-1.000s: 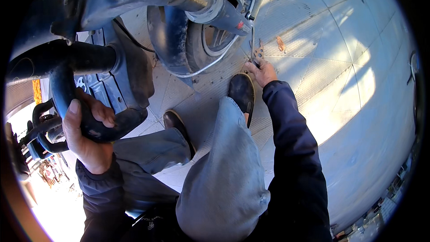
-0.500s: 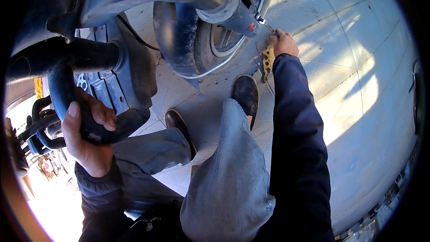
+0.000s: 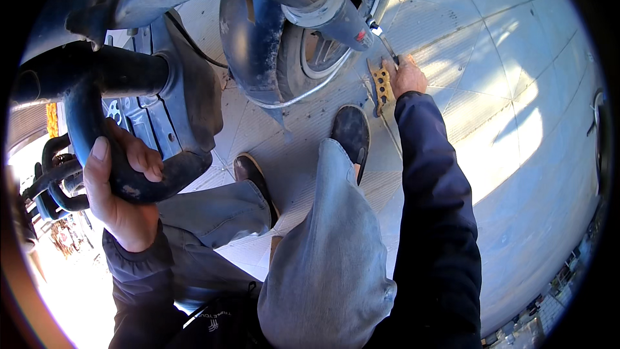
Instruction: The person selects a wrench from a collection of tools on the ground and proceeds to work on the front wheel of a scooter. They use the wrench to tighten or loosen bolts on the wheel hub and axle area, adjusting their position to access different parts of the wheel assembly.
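Observation:
My left hand [image 3: 123, 197] is closed round a thick black curved tube [image 3: 90, 119] that belongs to the vehicle frame at the left. Farther off, my right hand [image 3: 408, 76] grips the dark end of a slim metal wrench [image 3: 388, 44]. Its bright head meets a fitting beside the lower end of the dark cylindrical leg [image 3: 342, 26], close to the wheel [image 3: 309, 58]. What exactly the head sits on is too small to tell. On the floor just left of that hand lies a yellow metal piece with holes [image 3: 382, 85], with a thin dark tool [image 3: 372, 94] alongside.
A scuffed dark mudguard [image 3: 253, 52] curves over the wheel, and a pale thin tube [image 3: 309, 95] runs below it. A dark body panel [image 3: 187, 90] juts out at the left. My shoes [image 3: 351, 132] stand on the tiled floor [image 3: 484, 123]. Chain-like black links [image 3: 61, 181] show at far left.
My right hand has come slightly nearer, and the wrench has swung with it, showing more of its shaft. The left hand keeps its hold; the whole view has shifted a little.

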`<move>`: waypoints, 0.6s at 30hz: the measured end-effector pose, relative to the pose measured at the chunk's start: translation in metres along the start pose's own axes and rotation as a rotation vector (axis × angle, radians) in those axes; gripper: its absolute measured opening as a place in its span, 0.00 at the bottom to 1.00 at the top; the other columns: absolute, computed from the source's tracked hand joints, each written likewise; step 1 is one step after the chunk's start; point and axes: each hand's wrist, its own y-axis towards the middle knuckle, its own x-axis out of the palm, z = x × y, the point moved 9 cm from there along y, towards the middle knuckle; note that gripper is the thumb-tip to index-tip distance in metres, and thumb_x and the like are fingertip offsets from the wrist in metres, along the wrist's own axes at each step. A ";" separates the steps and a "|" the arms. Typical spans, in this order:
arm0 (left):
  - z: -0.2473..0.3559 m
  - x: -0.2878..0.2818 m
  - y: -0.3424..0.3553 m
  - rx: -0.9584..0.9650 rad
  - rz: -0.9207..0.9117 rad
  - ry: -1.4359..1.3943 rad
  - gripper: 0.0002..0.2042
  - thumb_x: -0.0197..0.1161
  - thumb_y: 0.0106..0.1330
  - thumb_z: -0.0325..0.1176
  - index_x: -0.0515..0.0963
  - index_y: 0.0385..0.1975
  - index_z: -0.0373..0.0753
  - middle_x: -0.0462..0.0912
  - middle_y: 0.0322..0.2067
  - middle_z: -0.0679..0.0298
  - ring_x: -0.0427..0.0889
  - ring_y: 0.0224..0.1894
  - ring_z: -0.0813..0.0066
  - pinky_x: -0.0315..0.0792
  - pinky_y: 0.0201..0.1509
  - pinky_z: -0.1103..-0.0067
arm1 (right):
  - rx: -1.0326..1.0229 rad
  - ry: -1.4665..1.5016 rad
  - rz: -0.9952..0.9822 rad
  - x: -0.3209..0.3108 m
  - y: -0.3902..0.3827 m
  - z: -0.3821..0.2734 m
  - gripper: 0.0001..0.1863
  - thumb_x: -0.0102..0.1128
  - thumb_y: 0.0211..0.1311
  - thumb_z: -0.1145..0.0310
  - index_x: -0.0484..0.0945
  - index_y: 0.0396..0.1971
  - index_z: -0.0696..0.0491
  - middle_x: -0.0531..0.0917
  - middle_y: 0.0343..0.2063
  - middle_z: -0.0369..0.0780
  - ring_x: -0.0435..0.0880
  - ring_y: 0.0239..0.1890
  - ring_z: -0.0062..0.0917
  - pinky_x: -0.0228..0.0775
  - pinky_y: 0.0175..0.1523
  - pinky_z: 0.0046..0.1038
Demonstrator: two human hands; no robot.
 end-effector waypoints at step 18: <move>-0.003 -0.004 0.001 0.011 -0.010 -0.017 0.21 0.58 0.63 0.48 0.69 0.41 0.34 0.72 0.19 0.63 0.72 0.19 0.76 0.70 0.29 0.80 | 0.013 0.147 -0.139 -0.003 -0.094 -0.053 0.17 0.60 0.58 0.54 0.81 0.30 0.54 0.82 0.24 0.50 0.82 0.31 0.48 0.73 0.38 0.45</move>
